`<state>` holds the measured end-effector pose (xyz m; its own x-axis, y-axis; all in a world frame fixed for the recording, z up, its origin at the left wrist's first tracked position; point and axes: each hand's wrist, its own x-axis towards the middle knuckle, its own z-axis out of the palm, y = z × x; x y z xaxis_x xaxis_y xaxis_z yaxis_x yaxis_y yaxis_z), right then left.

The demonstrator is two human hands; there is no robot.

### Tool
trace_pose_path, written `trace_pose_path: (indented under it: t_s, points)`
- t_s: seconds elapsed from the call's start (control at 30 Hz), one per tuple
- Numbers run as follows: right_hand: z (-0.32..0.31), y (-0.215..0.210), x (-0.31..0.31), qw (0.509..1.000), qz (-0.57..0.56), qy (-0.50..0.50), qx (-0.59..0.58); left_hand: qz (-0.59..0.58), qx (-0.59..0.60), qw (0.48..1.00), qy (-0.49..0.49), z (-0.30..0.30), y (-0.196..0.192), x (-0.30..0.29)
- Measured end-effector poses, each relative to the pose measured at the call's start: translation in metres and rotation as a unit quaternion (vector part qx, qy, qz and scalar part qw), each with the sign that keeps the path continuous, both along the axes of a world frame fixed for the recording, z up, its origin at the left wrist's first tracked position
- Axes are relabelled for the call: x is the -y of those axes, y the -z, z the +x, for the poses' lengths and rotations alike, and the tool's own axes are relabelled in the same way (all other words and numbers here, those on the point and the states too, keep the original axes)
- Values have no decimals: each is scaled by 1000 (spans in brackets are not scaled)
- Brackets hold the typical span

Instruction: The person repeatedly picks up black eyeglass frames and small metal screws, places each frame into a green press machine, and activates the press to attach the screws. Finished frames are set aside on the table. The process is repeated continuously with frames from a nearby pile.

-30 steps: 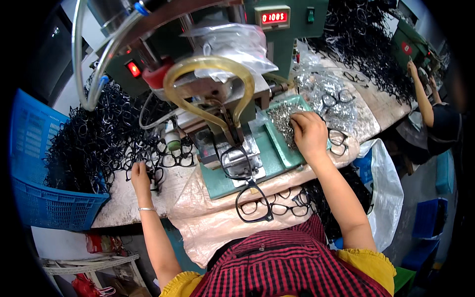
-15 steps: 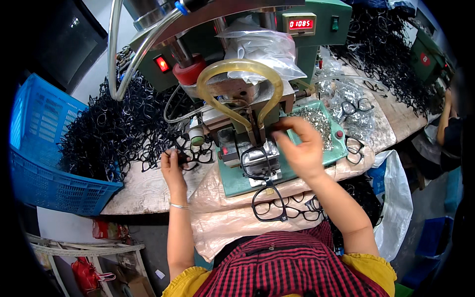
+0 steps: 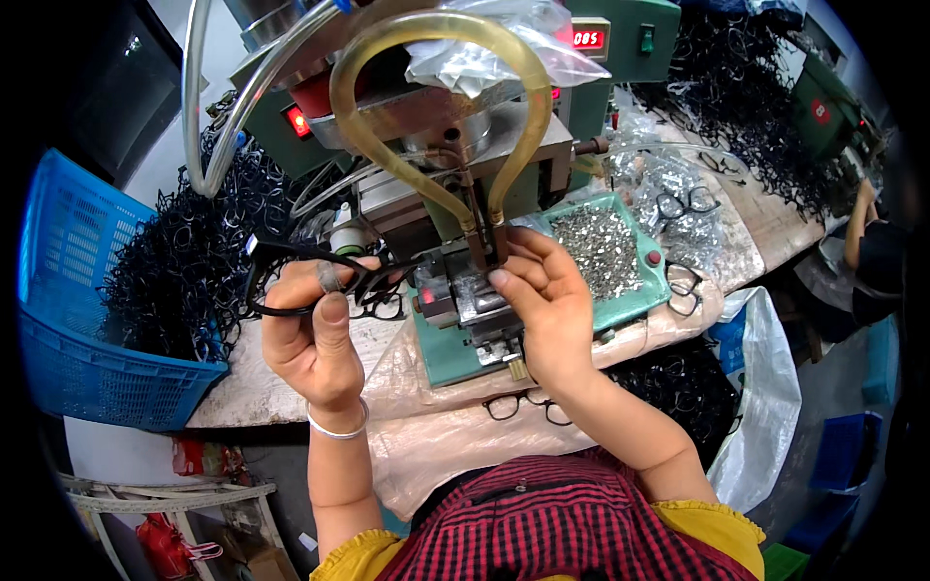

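Observation:
My left hand (image 3: 315,334) is raised left of the press, its fingers closed round a black eyeglass frame (image 3: 254,281). One side of that frame points toward the machine. Against the brown tool head (image 3: 489,247) of the press, thumb and fingertips of my right hand (image 3: 554,300) are pinched together. Whatever lies between them is too small or hidden to tell. Just below the tool head sits a metal fixture block (image 3: 475,290) on the green base (image 3: 441,353). At the right, a green tray (image 3: 635,300) holds many small metal parts (image 3: 591,252).
A blue basket (image 3: 126,353) and a heap of black frames (image 3: 165,261) stand at the left. Loose glasses (image 3: 504,407) lie on the padded front edge. A yellowish hose (image 3: 344,77) loops over the press. At far right, a co-worker's arm (image 3: 857,223) shows.
My left hand has lifted from the table with an eyeglass frame. The glasses hanging at the fixture are gone from there. My right hand has closed its fingers at the tool head.

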<state>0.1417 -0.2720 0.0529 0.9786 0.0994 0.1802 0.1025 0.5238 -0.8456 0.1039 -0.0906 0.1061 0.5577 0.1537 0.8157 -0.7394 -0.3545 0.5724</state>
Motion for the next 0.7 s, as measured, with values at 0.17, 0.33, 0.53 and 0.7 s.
trace_pose_path:
  t_s: [0.17,0.33,0.53,0.7]
  points:
    - [13,11,60,864,-439,132,211,230,-15,971,58,-15,16,12]
    - [57,59,109,659,-687,271,143,369,15,927,69,-12,36,34]
    - [74,79,125,762,-565,266,170,346,-12,936,72,-15,37,35]
    - [99,73,85,672,-627,303,254,346,-12,935,78,-10,39,37]
